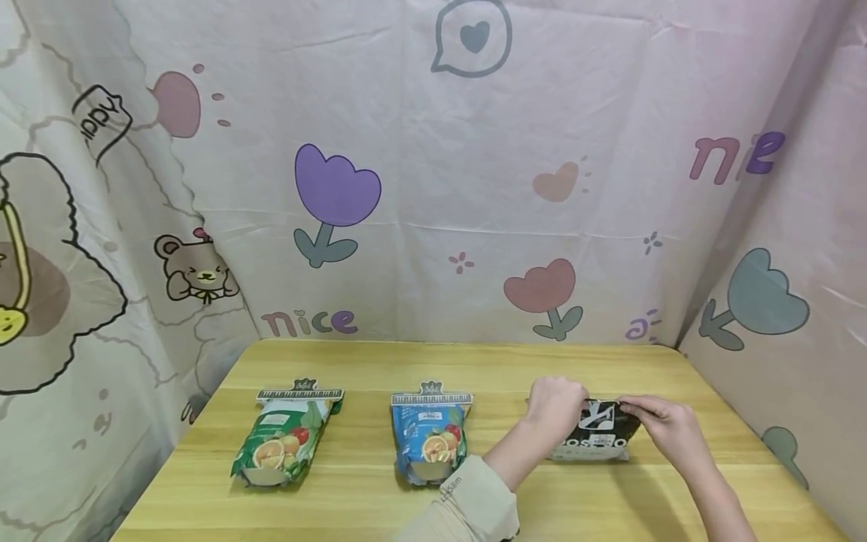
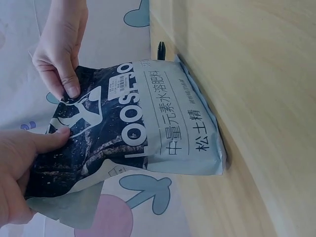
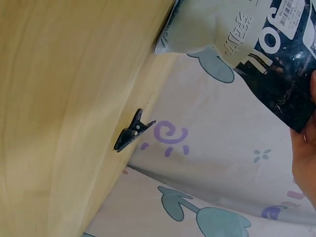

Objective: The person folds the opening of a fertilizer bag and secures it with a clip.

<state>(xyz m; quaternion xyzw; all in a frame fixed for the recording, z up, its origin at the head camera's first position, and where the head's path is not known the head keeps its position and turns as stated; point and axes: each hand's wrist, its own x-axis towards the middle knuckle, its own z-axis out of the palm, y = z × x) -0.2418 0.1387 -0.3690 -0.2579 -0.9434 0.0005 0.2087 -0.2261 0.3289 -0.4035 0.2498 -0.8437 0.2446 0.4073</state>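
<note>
A black-and-grey pouch [image 2: 128, 118] with large white lettering stands upright at the right of the table, its base on the wood. My left hand [image 1: 555, 410] pinches one top corner, thumb on the printed front in the left wrist view. At the opposite top corner, my right hand [image 1: 667, 429] pinches the black film between thumb and fingers. The pouch's top edge stretches between both hands. A small black spring clip [image 3: 132, 132] lies on the table beyond the pouch, hidden from the head view.
Left of the hands stand a blue pouch [image 1: 428, 436] and, farther left, a green pouch [image 1: 281, 440], both with fruit pictures and a wide clip across the top. Patterned cloth [image 1: 420, 188] hangs behind and beside the wooden table [image 1: 352, 504].
</note>
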